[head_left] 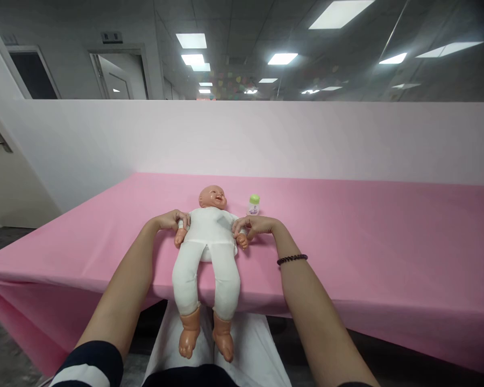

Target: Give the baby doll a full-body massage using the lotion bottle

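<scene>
A baby doll (210,228) with a white cloth body lies on its back, its head away from me and its feet hanging over the table's front edge. My left hand (173,220) is closed round the doll's arm on the left, just above its plastic hand. On the other side, my right hand (255,225) grips the doll's other arm near the wrist. Just beyond my right hand stands a small clear jar (254,205) with a green lid, upright and touched by neither hand.
A pink cloth (367,242) covers the table and drapes over its front edge. Behind it rises a white partition (266,137) with glass above. A door (8,177) with a metal handle is at the far left. My lap is under the doll's feet.
</scene>
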A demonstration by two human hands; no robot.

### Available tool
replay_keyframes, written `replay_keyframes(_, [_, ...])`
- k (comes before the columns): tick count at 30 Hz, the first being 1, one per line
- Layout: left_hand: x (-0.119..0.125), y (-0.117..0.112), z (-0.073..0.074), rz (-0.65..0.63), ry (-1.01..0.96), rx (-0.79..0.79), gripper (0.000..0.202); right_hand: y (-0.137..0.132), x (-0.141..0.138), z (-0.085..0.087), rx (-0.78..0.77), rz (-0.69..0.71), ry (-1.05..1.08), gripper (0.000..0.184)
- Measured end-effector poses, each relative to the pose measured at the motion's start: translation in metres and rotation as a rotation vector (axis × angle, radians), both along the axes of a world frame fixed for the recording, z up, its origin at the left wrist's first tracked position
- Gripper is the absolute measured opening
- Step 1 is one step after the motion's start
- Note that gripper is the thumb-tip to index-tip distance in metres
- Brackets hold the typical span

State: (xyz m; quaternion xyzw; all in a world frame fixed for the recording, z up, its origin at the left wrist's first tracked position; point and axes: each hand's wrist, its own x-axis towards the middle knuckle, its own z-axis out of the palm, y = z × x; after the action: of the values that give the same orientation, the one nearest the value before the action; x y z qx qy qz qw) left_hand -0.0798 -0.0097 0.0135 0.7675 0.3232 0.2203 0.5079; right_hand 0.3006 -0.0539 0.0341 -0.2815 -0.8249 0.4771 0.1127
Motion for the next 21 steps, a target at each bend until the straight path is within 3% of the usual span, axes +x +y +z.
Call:
replay_keyframes(6, [-0.002, -0.003, 0.000, 0.064, -0.085, -0.035, 0.027, 0.002, 0.006, -0.005, 0.016, -0.118, 0.048, 0.039])
replay_keyframes(11, [0.002, -0.001, -0.004, 0.171, -0.276, -0.059, 0.051, 0.002, 0.004, -0.008, -0.092, -0.372, 0.381, 0.053])
replay_keyframes(15, [0.014, 0.000, -0.003, 0.326, -0.436, -0.039, 0.061, 0.007, -0.010, -0.015, -0.181, -0.606, 0.542, 0.058])
replay_keyframes(21, [0.022, 0.009, -0.013, 0.620, -0.371, -0.003, 0.071, 0.030, -0.021, -0.038, -0.075, -0.890, 0.510, 0.054])
